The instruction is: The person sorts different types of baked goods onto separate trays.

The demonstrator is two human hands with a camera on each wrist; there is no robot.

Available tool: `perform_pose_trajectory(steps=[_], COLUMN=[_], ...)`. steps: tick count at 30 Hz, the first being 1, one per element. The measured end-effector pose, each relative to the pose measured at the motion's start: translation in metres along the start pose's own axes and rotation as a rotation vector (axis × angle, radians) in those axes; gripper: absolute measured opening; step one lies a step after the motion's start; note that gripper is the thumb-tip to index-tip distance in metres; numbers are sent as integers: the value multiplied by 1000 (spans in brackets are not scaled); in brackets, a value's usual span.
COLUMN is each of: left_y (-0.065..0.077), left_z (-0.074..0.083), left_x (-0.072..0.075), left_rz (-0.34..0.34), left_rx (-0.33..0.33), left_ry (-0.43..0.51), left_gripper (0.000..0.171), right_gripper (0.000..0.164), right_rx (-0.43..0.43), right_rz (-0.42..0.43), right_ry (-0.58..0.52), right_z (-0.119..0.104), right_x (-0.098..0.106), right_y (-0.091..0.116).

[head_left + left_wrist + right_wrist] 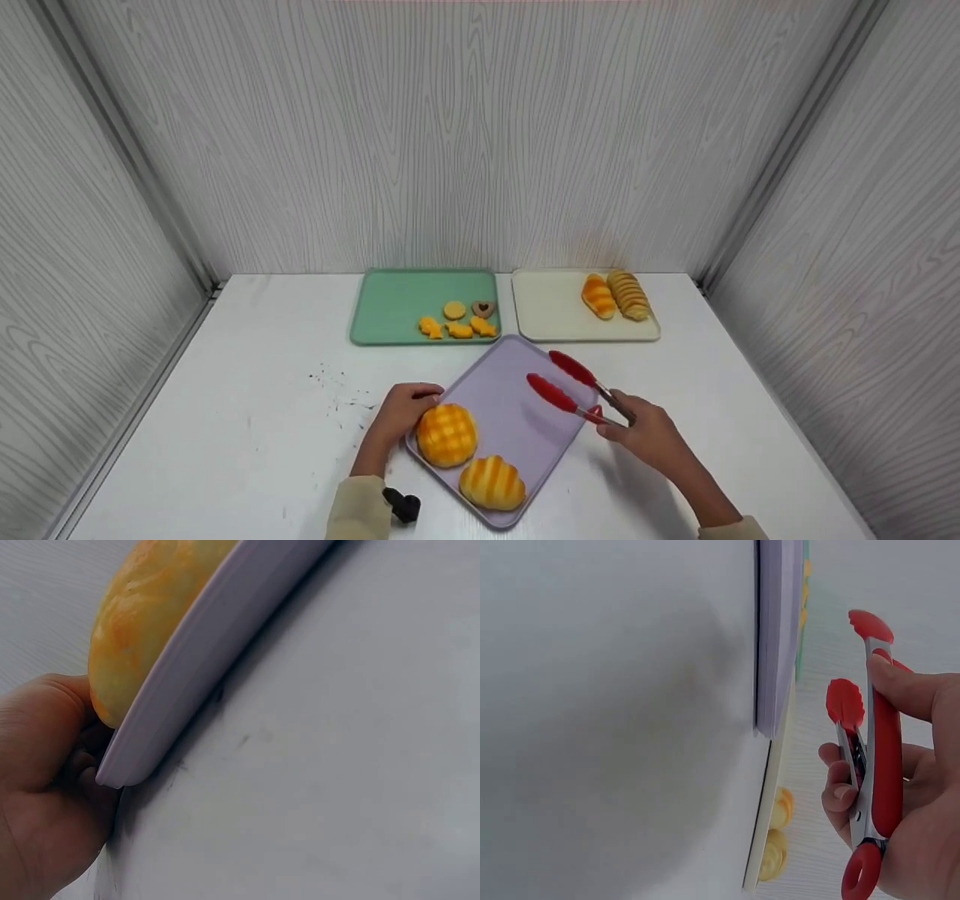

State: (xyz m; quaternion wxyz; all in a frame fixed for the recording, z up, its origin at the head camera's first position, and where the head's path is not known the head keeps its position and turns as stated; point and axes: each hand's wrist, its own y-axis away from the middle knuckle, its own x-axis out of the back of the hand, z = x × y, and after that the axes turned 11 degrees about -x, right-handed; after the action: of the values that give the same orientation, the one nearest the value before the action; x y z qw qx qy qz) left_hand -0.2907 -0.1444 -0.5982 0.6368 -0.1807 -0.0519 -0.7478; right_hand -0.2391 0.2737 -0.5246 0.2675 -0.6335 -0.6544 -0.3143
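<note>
A purple tray [517,390] lies turned at an angle on the table. At its near left end sits a round, grid-patterned bun [447,435], with a striped bread roll [492,483] beside it. My left hand [407,411] grips the tray's left rim next to the round bun; in the left wrist view the hand [45,780] is at the tray wall [187,660], some fingers hidden behind it. My right hand [651,435] holds red-tipped tongs [574,390], their tips spread with nothing between them, above the tray's right side. Red handle grips [886,765] show in the right wrist view.
Behind stands a green tray [405,296] with several small biscuits [454,310]. To its right, a cream tray [547,304] holds a glazed bread [598,296] and a ridged loaf [628,295]. Grey wood-grain walls [450,135] enclose the table's back and sides.
</note>
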Motion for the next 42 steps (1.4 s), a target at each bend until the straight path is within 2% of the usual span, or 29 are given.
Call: perform_pose_trajectory(steps=[6, 13, 17, 21, 27, 35, 42], left_y=[0, 2, 2, 2, 1, 1, 0], left_z=[-2, 1, 2, 1, -2, -2, -2], left_x=[1, 2, 2, 2, 2, 0, 0], left_rz=[3, -6, -2, 2, -3, 6, 8], left_rx=[-7, -19, -15, -11, -6, -15, -33], left_ry=[-22, 2, 16, 19, 11, 19, -8], left_gripper=[24, 25, 25, 26, 26, 25, 25], right_gripper=[69, 69, 69, 69, 68, 64, 64], right_rx=[27, 129, 159, 181, 123, 110, 175], right_rz=[-141, -340, -408, -431, -482, -459, -423], right_ry=[-38, -25, -8, 15, 56, 113, 169], right_z=[-4, -7, -10, -12, -17, -18, -17], right_x=[-7, -9, -11, -13, -20, -22, -20], right_y=[20, 38, 44, 48, 52, 53, 55])
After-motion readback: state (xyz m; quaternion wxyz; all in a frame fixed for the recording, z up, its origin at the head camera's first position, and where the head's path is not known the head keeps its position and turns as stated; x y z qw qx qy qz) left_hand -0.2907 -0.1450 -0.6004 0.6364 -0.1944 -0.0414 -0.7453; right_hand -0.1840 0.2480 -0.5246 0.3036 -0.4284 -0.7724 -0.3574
